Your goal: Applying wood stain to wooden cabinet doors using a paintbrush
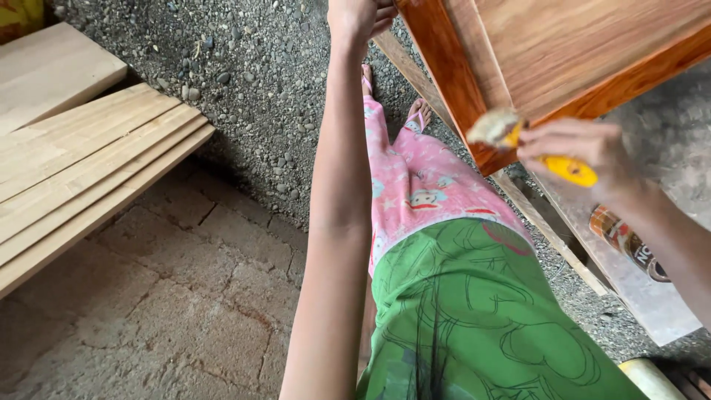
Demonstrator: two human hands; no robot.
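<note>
left hand [361,16] closed on edge of wooden frame panel [563,55], top of view | right hand [585,152] grips yellow-handled putty knife [518,141], filler-loaded, at the panel's lower corner | corner being filled; remaining edges not in view

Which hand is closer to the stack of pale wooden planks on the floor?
Left. The left hand grips the reddish wooden panel at its edge, nearer the stacked planks. The right hand, holding a yellow-handled brush, is farther right.
</note>
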